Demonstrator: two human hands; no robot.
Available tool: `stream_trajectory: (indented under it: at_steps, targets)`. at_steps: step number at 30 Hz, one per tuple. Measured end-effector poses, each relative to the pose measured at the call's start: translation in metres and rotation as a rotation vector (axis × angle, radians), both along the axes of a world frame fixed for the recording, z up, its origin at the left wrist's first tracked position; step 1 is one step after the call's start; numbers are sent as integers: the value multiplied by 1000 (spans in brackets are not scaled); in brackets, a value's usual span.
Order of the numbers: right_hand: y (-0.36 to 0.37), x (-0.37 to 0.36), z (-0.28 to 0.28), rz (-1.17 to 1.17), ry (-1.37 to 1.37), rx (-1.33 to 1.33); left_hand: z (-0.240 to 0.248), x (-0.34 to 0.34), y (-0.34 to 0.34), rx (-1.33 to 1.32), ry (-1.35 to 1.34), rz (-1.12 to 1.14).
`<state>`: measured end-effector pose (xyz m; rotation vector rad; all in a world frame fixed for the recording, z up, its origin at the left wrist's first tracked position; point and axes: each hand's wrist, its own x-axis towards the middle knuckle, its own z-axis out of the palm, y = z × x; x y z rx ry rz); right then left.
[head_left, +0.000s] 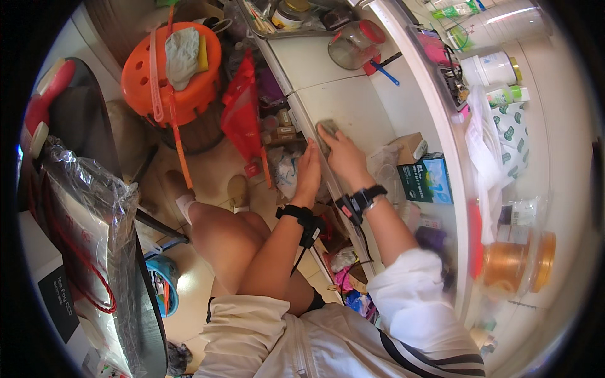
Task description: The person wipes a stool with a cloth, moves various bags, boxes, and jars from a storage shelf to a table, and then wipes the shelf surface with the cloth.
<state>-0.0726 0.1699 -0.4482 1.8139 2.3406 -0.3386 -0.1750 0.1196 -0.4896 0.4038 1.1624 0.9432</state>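
A small grey-green rag [327, 128] is under the fingers of my right hand [346, 160], pressed against the white tiled shelf [334, 91]. At that shelf's front edge [313, 135] is my left hand [309, 171], its fingers stretched out and close together, with nothing visible in them. Its palm is turned toward the shelf and partly hidden. Both wrists wear black straps with small devices.
A glass jar with a red lid [357, 45] and a blue-handled tool [385, 73] sit farther back. A green-and-blue box [426, 178] stands right of my hands. An orange stool [170, 72] and a red dustpan [241, 116] are on the left.
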Motion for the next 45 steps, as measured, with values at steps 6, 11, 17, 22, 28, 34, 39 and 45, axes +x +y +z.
stream_trajectory:
  at_steps: [6,11,17,22,28,34,39,45]
  targets:
    - [-24,-2,22,0,-134,-13,13,-15,5,-99,-116,-137]
    - [8,-3,-2,6,-91,80,9,-6,-2,-45,-59,-40]
    - [63,-17,0,-31,-90,44,-22,3,0,88,91,-45]
    - [53,-2,-14,-6,-21,112,-9,4,4,123,195,-102]
    - [-5,1,-2,53,36,-7,22,-13,2,-9,-45,-128]
    - [10,-25,12,36,6,-55,-18,8,1,103,204,22]
    - [53,-26,-13,218,-11,370,-11,28,5,48,156,61]
    - [78,-20,-32,243,89,387,4,20,2,43,182,102]
